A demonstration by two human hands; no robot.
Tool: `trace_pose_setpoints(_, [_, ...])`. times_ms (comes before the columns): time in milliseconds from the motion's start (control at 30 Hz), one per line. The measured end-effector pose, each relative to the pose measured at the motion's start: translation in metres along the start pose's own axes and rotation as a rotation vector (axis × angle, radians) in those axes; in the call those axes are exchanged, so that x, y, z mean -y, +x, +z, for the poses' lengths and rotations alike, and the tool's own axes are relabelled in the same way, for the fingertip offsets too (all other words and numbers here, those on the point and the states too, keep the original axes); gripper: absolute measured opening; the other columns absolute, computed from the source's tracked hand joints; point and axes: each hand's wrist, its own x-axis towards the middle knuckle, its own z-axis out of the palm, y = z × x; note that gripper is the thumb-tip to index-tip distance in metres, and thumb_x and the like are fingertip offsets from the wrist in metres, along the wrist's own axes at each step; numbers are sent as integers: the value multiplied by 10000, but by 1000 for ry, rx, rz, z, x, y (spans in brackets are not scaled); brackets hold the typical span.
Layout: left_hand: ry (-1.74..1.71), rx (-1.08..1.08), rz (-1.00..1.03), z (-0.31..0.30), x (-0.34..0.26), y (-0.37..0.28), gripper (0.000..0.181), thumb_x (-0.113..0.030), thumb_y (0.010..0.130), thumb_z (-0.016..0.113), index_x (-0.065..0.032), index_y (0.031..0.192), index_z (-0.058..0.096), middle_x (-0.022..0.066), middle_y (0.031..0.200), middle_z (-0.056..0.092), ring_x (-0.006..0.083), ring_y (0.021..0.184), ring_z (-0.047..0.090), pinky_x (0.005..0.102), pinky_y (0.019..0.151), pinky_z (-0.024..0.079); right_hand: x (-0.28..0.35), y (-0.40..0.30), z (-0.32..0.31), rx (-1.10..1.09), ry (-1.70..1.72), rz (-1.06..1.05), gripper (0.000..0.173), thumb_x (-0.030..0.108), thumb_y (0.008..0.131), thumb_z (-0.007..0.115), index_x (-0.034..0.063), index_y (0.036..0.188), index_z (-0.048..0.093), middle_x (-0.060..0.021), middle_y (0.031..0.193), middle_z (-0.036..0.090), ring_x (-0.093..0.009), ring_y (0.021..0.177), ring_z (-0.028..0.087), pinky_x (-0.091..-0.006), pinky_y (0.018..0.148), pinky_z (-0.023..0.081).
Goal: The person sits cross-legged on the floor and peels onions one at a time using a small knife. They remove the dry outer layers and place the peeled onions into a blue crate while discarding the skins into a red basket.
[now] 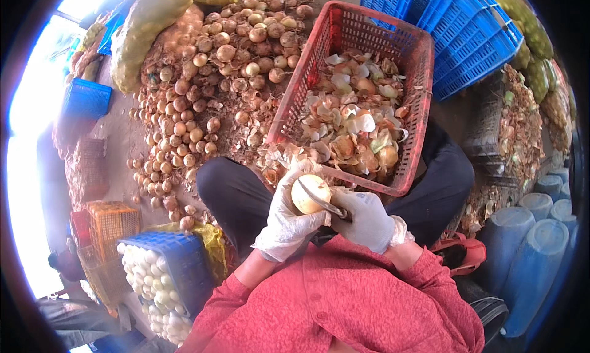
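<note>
A pale yellow onion point(302, 199) rests in my gloved left hand point(285, 219), held just in front of my chest. My right hand point(364, 217), also gloved, grips a small curved knife point(318, 198) by its handle. The blade lies across the face of the onion; whether it cuts in cannot be made out. Right beyond my hands, between my knees, a red plastic crate point(421, 117) is partly filled with loose onion skins point(343, 117) and a few onions. More dry skins hang over the crate's near left corner.
Unpeeled onions point(179, 129) are spread over the floor ahead and left. A blue crate of peeled white onions point(154, 274) stands at my left. Blue crates point(470, 39) are at the far right, blue plastic barrels point(537, 251) at my right. Mesh sacks point(150, 34) lie behind the pile.
</note>
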Motion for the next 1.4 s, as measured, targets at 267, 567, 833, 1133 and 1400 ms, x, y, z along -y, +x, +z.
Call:
trace_pose_setpoints(267, [-221, -43, 8, -10, -1, -20, 948, 83, 688, 832, -93, 1481, 344, 151, 1338, 551, 240, 1094, 631, 319, 823, 578, -32, 10, -16, -19, -274, -19, 214, 91, 799, 752, 71, 1001, 685, -130, 821, 676, -277, 699, 683, -356, 641, 537])
trace_pose_setpoints(567, [924, 174, 292, -20, 1, -5, 969, -57, 691, 876, 24, 1493, 338, 113, 1306, 550, 222, 1156, 587, 340, 1040, 446, 22, 12, -7, 91, 941, 555, 383, 181, 984, 604, -6, 1315, 567, -8, 920, 649, -40, 701, 572, -189, 584, 480])
trace_pose_setpoints(833, [331, -34, -14, -20, 12, -14, 936, -3, 659, 875, 27, 1446, 370, 126, 1344, 526, 206, 1222, 549, 350, 1062, 445, 38, 10, -37, 322, 331, 307, 190, 148, 954, 660, 22, 1094, 686, -23, 787, 652, -77, 599, 605, -241, 498, 465])
trace_pose_setpoints(1133, [-51, -148, 74, -13, -12, 1, 879, -114, 697, 911, -43, 1405, 395, 113, 1270, 578, 212, 1127, 614, 323, 942, 540, 1, -19, -35, 260, 14, -50, 172, 99, 887, 695, 30, 1045, 684, -127, 731, 663, -206, 622, 663, -322, 582, 504])
trace_pose_setpoints(1400, [261, -231, 99, -16, 16, 8, 846, -82, 691, 904, 3, 1363, 396, 121, 1278, 551, 193, 1123, 589, 322, 956, 521, 19, 4, -7, -25, -186, -82, 184, 66, 817, 723, 51, 994, 676, -149, 779, 657, -323, 678, 663, -366, 604, 516])
